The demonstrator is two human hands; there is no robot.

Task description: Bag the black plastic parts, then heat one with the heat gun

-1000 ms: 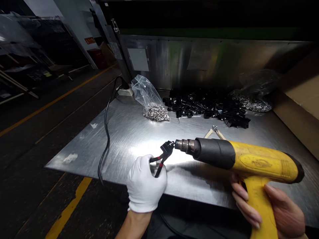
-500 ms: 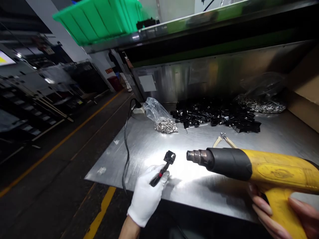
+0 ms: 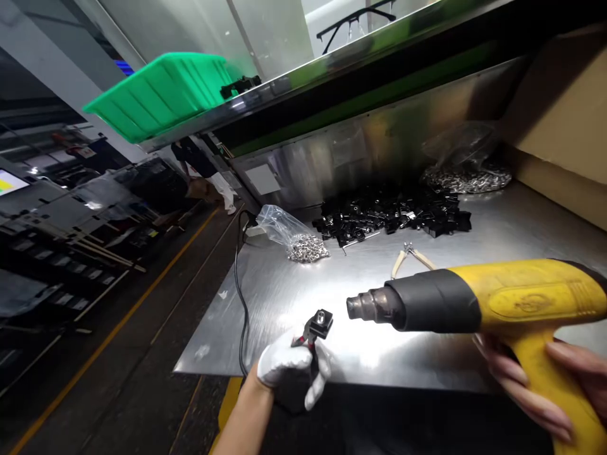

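Observation:
My left hand [image 3: 293, 363], in a white glove, is closed around pliers [image 3: 307, 338] with dark handles and red marks. In their jaws sits a small black block-like part [image 3: 322, 321], a pale metal piece showing in its upper face. My bare right hand [image 3: 526, 385] wraps round the grip of a yellow heat gun [image 3: 516, 297] with a black collar. Its stepped metal nozzle points left, towards the black part, with a short gap between them. Behind the gun lie cutters [image 3: 410, 256] with cream handles, spread apart on the metal table.
Many black parts [image 3: 389, 212] are heaped at the back of the metal table [image 3: 265, 303]. Plastic bags of small metal pieces lie left [image 3: 306, 246] and right [image 3: 467, 174] of them. A black cable [image 3: 241, 297] runs along the left edge. Above are a shelf and a green bin [image 3: 161, 95].
My left hand has turned the pliers, so another face of the black part shows. The heat gun stays level in my right hand. The camera view has shifted and tilted.

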